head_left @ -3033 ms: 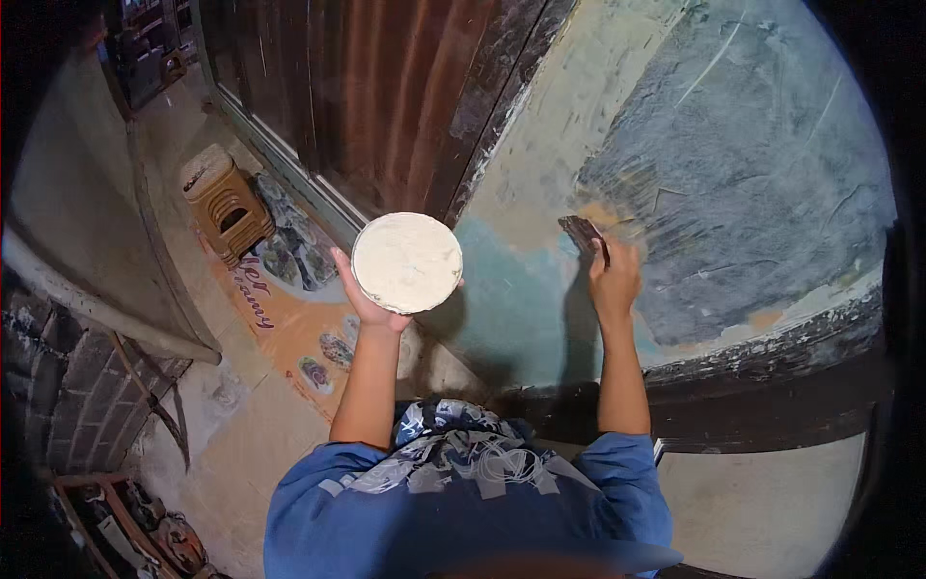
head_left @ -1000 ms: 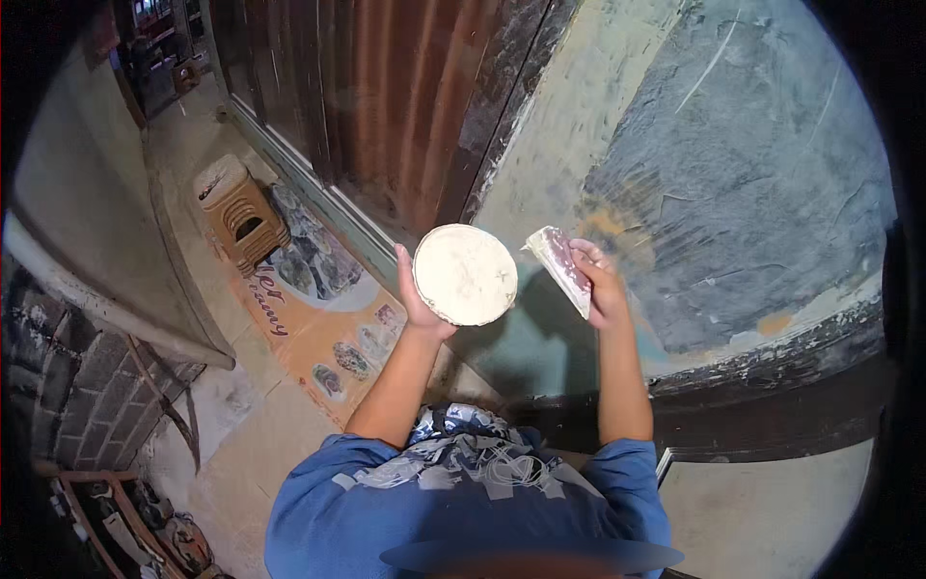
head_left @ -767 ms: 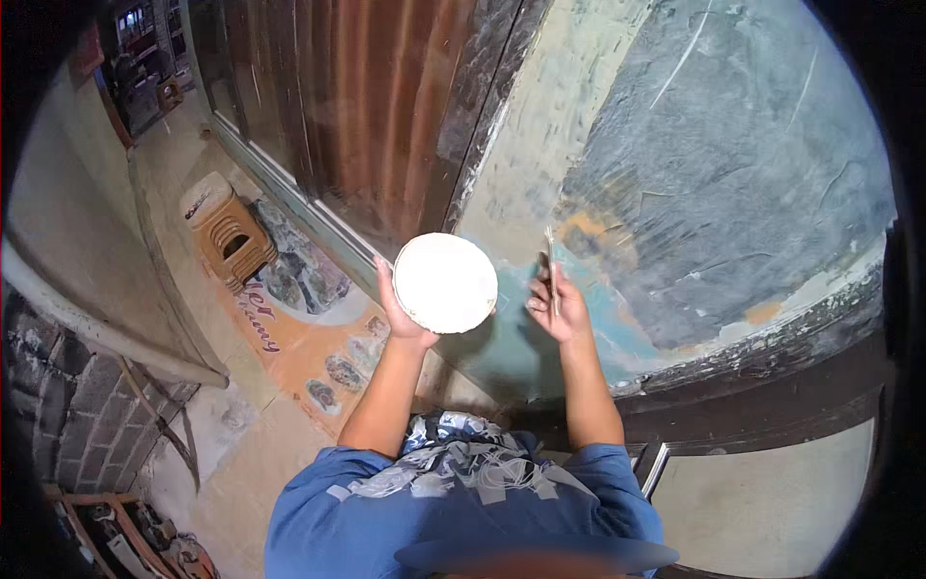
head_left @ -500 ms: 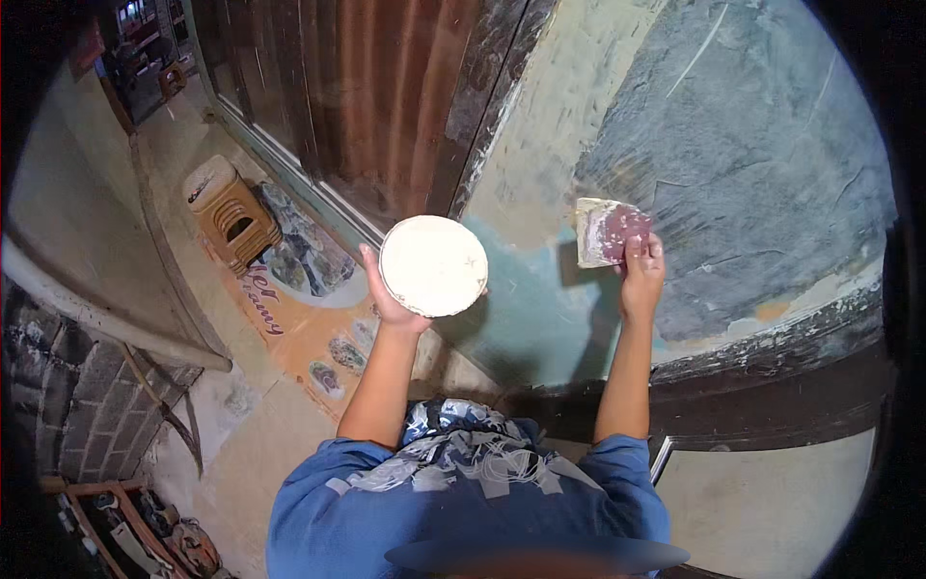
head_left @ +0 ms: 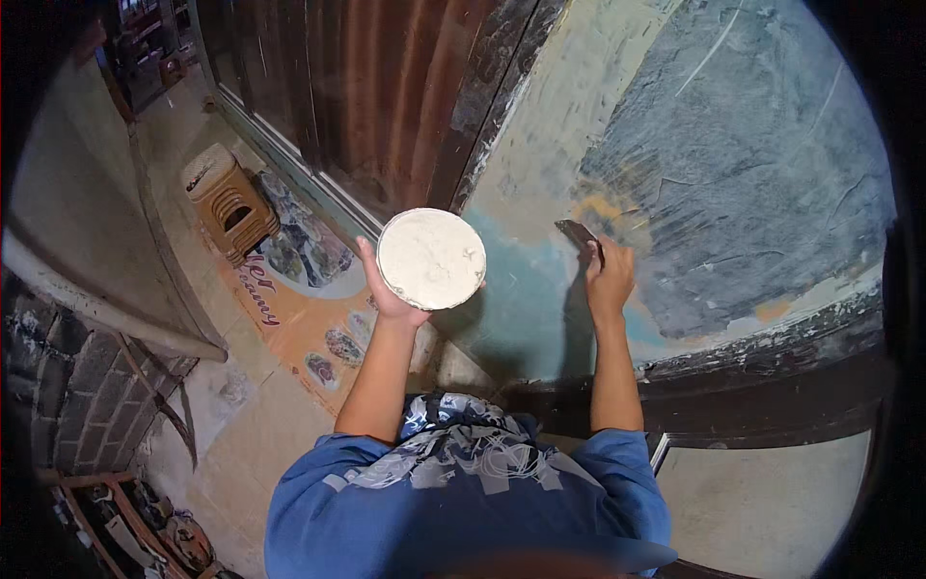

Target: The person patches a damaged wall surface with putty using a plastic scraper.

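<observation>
A round tub of cream-coloured putty (head_left: 431, 259) rests on my left hand (head_left: 394, 301), whose thumb lies along its left side and whose fingertips show at its right. My right hand (head_left: 612, 278) is closed around a putty scraper (head_left: 576, 232), now seen nearly edge-on as a dark, narrow shape. The scraper is at the patched wall (head_left: 521, 323), below a yellowish patch (head_left: 608, 209). Whether its blade touches the surface I cannot tell. Grey, cream and green-blue areas cover that wall.
Left of the tub, stacked brown plastic stools (head_left: 231, 205) stand on an orange printed sheet (head_left: 294, 323) on the floor. A brown curtain (head_left: 386, 106) hangs behind glass ahead. At lower left are a block wall (head_left: 87, 376) and a wooden rack (head_left: 125, 521) with assorted items.
My right hand has moved left and turned the scraper from face-on to nearly edge-on. The yellowish wall patch behind it is now uncovered. The tub has barely shifted.
</observation>
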`<act>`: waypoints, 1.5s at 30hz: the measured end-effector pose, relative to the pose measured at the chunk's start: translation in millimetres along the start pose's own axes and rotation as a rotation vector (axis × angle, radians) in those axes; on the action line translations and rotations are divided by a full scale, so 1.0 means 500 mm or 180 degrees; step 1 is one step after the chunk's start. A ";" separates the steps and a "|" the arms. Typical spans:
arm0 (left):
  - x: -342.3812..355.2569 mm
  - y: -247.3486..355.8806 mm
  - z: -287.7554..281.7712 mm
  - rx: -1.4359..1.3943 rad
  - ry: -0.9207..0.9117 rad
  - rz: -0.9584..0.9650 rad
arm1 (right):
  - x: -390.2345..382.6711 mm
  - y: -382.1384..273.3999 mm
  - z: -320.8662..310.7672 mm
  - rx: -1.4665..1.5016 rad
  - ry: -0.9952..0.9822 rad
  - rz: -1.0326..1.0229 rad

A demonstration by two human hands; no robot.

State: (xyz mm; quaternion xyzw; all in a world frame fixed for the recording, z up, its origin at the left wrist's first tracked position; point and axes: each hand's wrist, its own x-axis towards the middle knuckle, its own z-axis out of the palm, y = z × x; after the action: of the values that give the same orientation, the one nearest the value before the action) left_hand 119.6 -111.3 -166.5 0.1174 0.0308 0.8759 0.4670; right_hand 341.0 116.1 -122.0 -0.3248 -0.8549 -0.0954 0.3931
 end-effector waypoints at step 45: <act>0.022 -0.016 -0.024 0.0232 0.0524 0.0212 | 0.029 -0.013 -0.012 -0.0189 0.0129 -0.0094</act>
State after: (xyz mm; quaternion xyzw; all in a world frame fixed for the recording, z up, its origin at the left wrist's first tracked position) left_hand 117.5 -97.2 -177.3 0.0628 0.0971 0.8959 0.4290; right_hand 333.6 115.7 -106.8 -0.3217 -0.8483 -0.1332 0.3990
